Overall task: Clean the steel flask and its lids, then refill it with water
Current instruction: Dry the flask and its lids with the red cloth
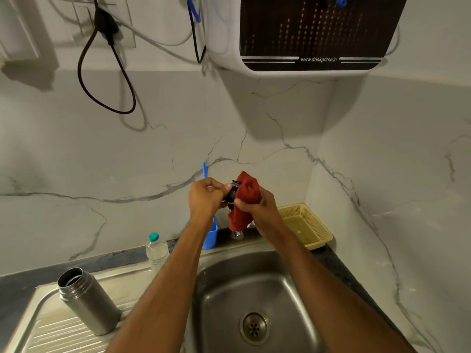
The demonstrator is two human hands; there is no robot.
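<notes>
Head view: above the sink (254, 281), left hand (204, 197) pinches a black lid (231, 193); right hand (257, 207) grips a red cloth (246, 197) against it.

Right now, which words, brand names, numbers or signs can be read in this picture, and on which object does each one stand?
"www.drinkprime.in": white letters on the dark front panel of the water purifier on the wall.
Plastic bottle with the teal cap: no label that can be read.
Steel flask on the drainboard: no print shows.
Black lid and red cloth in the hands: no text shows.
</notes>
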